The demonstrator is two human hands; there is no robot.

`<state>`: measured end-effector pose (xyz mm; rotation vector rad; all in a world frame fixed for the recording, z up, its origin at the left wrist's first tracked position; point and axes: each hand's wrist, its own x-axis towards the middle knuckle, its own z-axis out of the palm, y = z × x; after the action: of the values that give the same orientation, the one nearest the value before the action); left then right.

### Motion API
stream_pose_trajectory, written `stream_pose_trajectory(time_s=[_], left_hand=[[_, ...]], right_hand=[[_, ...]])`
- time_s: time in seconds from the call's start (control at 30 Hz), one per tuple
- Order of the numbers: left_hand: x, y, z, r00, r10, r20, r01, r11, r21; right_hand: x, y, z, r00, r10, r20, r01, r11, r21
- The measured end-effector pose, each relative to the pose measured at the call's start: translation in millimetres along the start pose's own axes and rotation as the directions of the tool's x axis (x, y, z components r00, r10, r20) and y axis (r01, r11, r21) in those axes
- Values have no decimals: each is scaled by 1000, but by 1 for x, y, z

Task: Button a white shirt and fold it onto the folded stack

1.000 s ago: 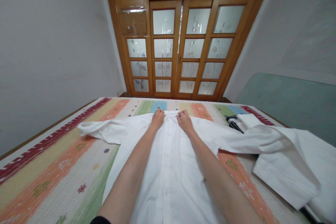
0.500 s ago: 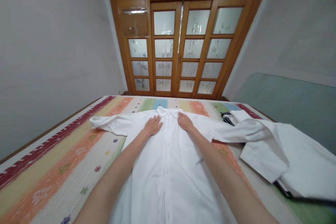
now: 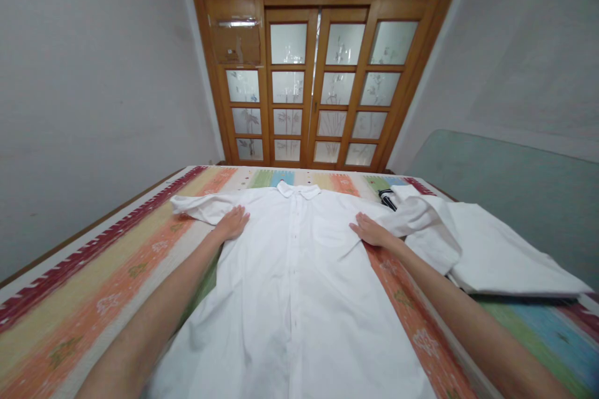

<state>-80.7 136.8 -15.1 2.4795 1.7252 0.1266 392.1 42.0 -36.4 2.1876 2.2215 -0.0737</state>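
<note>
Door (image 3: 311,90), wood with glass panes: well beyond both hands.

Cover (image 3: 107,268), striped, patterned: under the shirt, running out past both hands.

Shirt (image 3: 299,287), white, long-sleeved, one: spread front up between the hands, body reaching back toward the wearer, sleeves running outward past each hand. Handling, as judged: light, soft, limp, quick to crease, not fragile; the cloth looks smooth enough to slide under a flat palm. Best holds: the shoulder seams, or side edge and sleeve together near the underarm.

Pile of white cloth (image 3: 510,249), folded: outward of the right hand, meeting the right-hand sleeve; where one ends and the other begins cannot be told.

Left hand (image 3: 234,222): palm down, fingers extended, resting at the near underarm; nothing gripped.

Right hand (image 3: 368,230): palm down, fingers loosely extended, at the opposite underarm; no cloth visibly pinched.

Collar (image 3: 309,191): beyond and between both hands, points lying flat.

Pocket (image 3: 327,235), faint: just inward of the right hand.
</note>
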Motion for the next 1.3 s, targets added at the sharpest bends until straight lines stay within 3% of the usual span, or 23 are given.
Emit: stream_pose_trajectory(time_s=[0.27, 0.47, 0.63, 0.83, 0.93, 1.07, 1.17, 1.23, 1.3], left_hand=[[5, -11, -3, 995, -100, 26, 101, 995, -26], [18, -17, -2, 992, -119, -43, 119, 993, -5], [22, -13, -2, 992, -91, -89, 96, 993, 62], [11, -8, -9, 986, 30, -166, -12, 994, 112], [6, -4, -19, 998, 13, -55, -8, 995, 98], [8, 22, -29, 994, -50, 98, 41, 995, 94], [7, 64, -22, 995, 64, 78, -65, 998, 13], [0, 95, -8, 985, 143, 97, -138, 989, -56], [-10, 119, 8, 986, 164, 39, -162, 985, -50]], right_hand=[[23, 12, -1, 1000, -7, 5, 7, 1000, -4], [39, 16, 2, 987, 161, -11, -162, 987, -16], [52, 11, -4, 969, 247, 13, -247, 969, -13], [52, 8, -9, 977, 212, 0, -212, 977, -16], [48, 7, -16, 983, 182, 32, -182, 983, -12], [59, 0, -38, 988, 127, 90, -129, 992, 13], [78, -20, -56, 998, 55, 27, -56, 997, 48], [92, -42, -62, 998, -10, -58, 15, 996, 92], [108, -69, -63, 989, -70, -134, 89, 986, 143]])
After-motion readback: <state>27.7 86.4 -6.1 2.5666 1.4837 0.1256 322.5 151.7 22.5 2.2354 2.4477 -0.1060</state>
